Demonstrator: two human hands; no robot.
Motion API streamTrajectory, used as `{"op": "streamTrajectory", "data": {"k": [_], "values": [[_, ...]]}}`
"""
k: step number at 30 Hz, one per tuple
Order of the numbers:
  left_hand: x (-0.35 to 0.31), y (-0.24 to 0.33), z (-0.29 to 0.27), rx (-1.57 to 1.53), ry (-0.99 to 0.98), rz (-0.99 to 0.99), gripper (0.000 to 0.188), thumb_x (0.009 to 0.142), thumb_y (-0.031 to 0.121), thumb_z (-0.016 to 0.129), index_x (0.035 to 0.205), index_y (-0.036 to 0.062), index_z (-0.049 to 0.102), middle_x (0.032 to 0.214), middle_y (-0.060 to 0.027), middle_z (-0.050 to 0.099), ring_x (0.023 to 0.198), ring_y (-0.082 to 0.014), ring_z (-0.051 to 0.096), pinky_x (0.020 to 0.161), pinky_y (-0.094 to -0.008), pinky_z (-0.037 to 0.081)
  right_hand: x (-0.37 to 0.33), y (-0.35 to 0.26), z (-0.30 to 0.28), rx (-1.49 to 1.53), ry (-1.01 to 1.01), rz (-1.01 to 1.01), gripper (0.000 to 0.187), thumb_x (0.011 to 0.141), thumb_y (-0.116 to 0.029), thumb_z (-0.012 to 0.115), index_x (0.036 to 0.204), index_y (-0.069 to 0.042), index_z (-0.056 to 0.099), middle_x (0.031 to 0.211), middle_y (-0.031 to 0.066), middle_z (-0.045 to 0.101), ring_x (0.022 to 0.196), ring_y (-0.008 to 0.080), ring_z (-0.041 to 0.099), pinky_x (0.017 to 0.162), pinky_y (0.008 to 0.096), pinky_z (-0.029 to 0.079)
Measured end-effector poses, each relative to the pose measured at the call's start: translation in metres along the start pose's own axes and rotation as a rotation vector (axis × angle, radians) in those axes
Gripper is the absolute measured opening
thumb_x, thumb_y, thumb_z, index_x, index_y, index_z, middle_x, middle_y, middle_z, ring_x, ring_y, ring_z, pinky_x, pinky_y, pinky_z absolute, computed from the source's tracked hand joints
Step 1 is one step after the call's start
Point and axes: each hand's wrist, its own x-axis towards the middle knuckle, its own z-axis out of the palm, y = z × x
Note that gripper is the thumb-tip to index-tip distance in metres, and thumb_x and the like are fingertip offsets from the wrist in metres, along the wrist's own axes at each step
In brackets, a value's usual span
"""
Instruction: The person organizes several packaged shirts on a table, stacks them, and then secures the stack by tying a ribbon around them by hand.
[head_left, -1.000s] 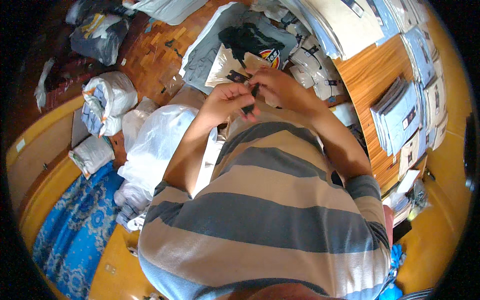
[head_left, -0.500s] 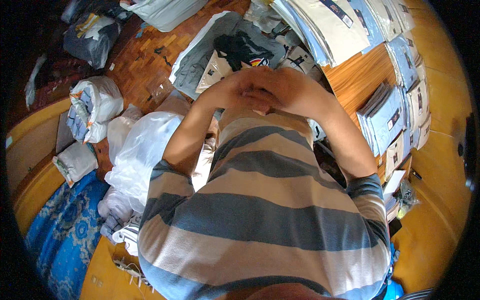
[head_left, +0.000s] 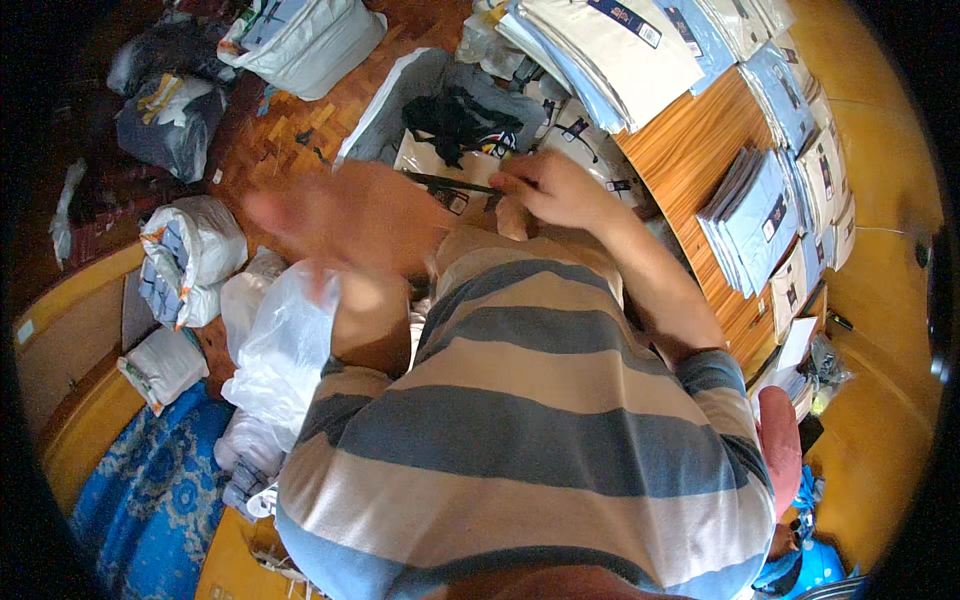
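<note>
My left hand (head_left: 355, 215) is stretched out to the left, blurred by motion, its fingers apart with nothing visible in them. It is nearest to a translucent white plastic bag (head_left: 275, 340). In front of my body, my right hand (head_left: 560, 190) is closed, fingers bent together on a thin dark strip-like thing (head_left: 450, 183); its exact kind is unclear. Just beyond lie a beige packaged garment (head_left: 425, 155) and a crumpled black cloth (head_left: 460, 120), on a grey bag with a white rim (head_left: 405, 95). White packages (head_left: 585, 135) lie beside them.
At the right, a wood-grain table (head_left: 670, 150) bears stacks of beige folded shirts (head_left: 640, 65) and light blue folded shirts (head_left: 755, 215). Filled white bags (head_left: 315, 50) and a dark bag (head_left: 175, 130) stand on the parquet floor. A blue patterned cloth (head_left: 150, 480) hangs lower left.
My hands have come apart. The left has swung out to the left toward the plastic bag; the right stays near the middle, with the thin dark thing now showing. A pinkish shape has appeared at right.
</note>
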Motion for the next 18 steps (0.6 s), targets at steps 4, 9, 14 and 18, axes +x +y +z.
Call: {"op": "streamTrajectory", "data": {"k": [4, 9, 14, 18], "values": [[-0.075, 0.099, -0.089, 1.039, 0.437, -0.376, 0.063, 0.105, 0.062, 0.039, 0.105, 0.0061, 0.068, 0.104, -0.0112, 0.068, 0.099, -0.0230, 0.066, 0.083, -0.0397, 0.052, -0.001, -0.016, -0.019, -0.159, 0.089, 0.036, 0.027, 0.097, -0.034, 0.068, 0.089, -0.008, 0.074, 0.070, 0.0153, 0.066, 0.067, 0.0367, 0.066, 0.057, 0.0454, 0.049], [-0.064, -0.048, -0.029, 0.863, -0.191, -0.995, 0.047, 0.098, 0.041, 0.062, 0.122, 0.0013, 0.067, 0.109, -0.0113, 0.072, 0.096, -0.0232, 0.063, 0.086, -0.0367, 0.052, 0.054, -0.019, -0.018, -0.348, 0.165, -0.270, 0.048, 0.099, -0.048, 0.062, 0.069, -0.010, 0.065, 0.067, 0.0149, 0.064, 0.065, 0.0416, 0.064, 0.056, 0.0478, 0.049], [0.007, 0.027, 0.025, 0.208, -0.036, 0.233, 0.059, 0.093, 0.069, 0.063, 0.099, 0.0109, 0.070, 0.076, -0.0056, 0.063, 0.074, -0.0147, 0.059, 0.065, -0.0336, 0.048, 0.028, 0.005, 0.028, -0.135, -0.108, 0.003, 0.052, 0.103, -0.051, 0.056, 0.074, -0.009, 0.068, 0.066, 0.0186, 0.062, 0.063, 0.0406, 0.063, 0.056, 0.0464, 0.047], [-0.099, 0.069, -0.060, 1.356, 0.969, -0.342, 0.053, 0.102, 0.058, 0.050, 0.092, 0.0090, 0.066, 0.077, -0.0024, 0.060, 0.071, -0.0123, 0.051, 0.066, -0.0286, 0.040, 0.036, -0.022, -0.003, -0.125, -0.072, -0.094, 0.050, 0.098, -0.044, 0.066, 0.066, -0.006, 0.063, 0.061, 0.0167, 0.057, 0.058, 0.0382, 0.059, 0.053, 0.0449, 0.044]]}}
